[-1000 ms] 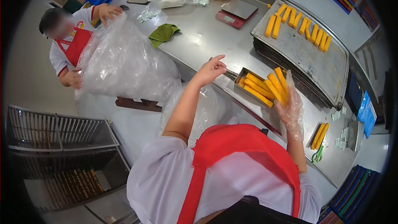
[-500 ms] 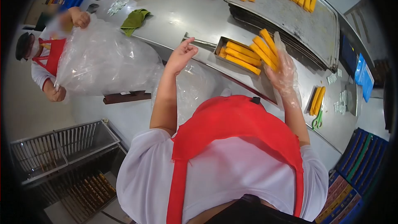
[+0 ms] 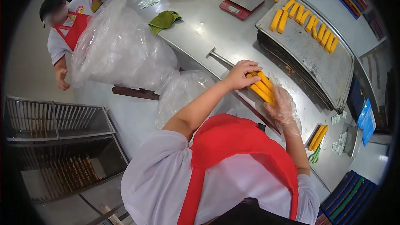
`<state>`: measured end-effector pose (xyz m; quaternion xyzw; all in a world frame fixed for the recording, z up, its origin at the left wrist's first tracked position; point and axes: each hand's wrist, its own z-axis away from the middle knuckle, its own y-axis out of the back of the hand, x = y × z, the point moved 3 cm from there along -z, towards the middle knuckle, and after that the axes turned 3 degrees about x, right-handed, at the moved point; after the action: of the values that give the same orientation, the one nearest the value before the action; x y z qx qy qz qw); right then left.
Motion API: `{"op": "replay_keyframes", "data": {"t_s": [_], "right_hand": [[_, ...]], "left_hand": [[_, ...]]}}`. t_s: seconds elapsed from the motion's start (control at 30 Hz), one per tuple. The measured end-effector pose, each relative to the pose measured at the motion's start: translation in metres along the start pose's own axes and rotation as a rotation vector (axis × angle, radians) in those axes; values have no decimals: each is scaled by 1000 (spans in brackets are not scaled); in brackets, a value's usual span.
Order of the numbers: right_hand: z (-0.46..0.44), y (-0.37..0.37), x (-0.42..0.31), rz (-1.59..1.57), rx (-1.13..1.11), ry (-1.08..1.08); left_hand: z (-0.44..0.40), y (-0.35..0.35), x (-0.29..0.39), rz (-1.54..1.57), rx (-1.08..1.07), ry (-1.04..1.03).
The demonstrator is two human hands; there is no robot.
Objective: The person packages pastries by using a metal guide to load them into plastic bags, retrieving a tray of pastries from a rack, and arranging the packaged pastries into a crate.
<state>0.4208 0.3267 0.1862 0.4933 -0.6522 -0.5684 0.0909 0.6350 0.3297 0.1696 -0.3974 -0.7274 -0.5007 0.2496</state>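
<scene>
Several yellow sticks (image 3: 262,89) lie close together between my two hands, above the near edge of the steel table (image 3: 200,33). My bare left hand (image 3: 243,75) is closed over their upper left ends. My right hand (image 3: 282,105), in a clear plastic glove, grips them from the lower right. The metal tin under the sticks is mostly hidden by my hands. A metal bar (image 3: 221,58) lies on the table just left of my left hand.
Stacked trays (image 3: 308,46) with a row of yellow sticks stand behind. Around them are a red scale (image 3: 236,9), green cloth (image 3: 163,21), green scissors (image 3: 314,156) and more sticks (image 3: 318,137). A co-worker (image 3: 66,25) stands at left beside a large plastic bag (image 3: 125,50).
My left hand has moved right and closed on the sticks. The sticks in my right hand have come down beside it. The co-worker's hands have let go of the bag.
</scene>
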Motion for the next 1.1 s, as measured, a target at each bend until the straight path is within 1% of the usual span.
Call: {"op": "replay_keyframes", "data": {"t_s": [0.03, 0.13, 0.17, 0.2, 0.23, 0.27, 0.33, 0.4, 0.43, 0.47, 0.53, 0.57, 0.63, 0.67, 0.73, 0.77, 0.8, 0.87, 1.0, 1.03, 1.1], "right_hand": [[1, 1, 1, 1, 2, -5], [-1, 10, 3, 11, 5, 15], [-3, 16, 4, -22, -47, -7], [-6, 19, 4, -56, -95, -28], [-6, 19, 4, -52, -88, -31], [-4, 19, 4, -30, -82, -40], [-3, 22, 3, 6, -64, -52], [0, 28, -2, 84, 70, -48], [4, 33, -4, 132, 116, -107], [12, 28, 0, 134, 120, -99], [30, 16, 22, -79, 334, -331], [35, 9, 19, -81, 335, -327], [42, -6, 15, -791, 604, -704], [41, -14, 11, -791, 606, -699], [26, -26, -5, -609, 465, -623], [8, -17, -18, -393, 500, -474], [5, -20, -17, -395, 501, -475], [9, -29, -10, -229, 359, -610], [2, -26, -8, -329, 393, -587], [0, -26, -10, -306, 401, -575], [11, -30, 7, -288, 347, -563]], "left_hand": [[0, -1, 3, 10, 24, -23], [0, -10, 6, 23, -3, -48], [1, -16, 8, 29, -8, -49], [0, -22, 11, 5, -57, -71], [-2, -26, 14, -21, -107, -98], [-3, -27, 16, -21, -111, -108], [-7, -33, 15, -41, -156, -81], [-9, -34, 15, -41, -162, -84], [-9, -32, 17, -32, -178, -82], [-8, -31, 18, -27, -194, -80], [-8, -28, 18, -31, -181, -96], [-7, -28, 18, -27, -172, -108], [-6, -30, 18, -39, -152, -124], [-5, -31, 18, -41, -150, -127], [-3, -32, 20, -31, -107, -104], [-1, -33, 19, -55, -55, -115], [0, -34, 20, -56, -57, -114], [1, -34, 19, -75, -9, -91], [1, -35, 21, -73, 4, -82], [1, -36, 20, -77, 5, -85], [1, -35, 17, -61, 3, -74]]}}
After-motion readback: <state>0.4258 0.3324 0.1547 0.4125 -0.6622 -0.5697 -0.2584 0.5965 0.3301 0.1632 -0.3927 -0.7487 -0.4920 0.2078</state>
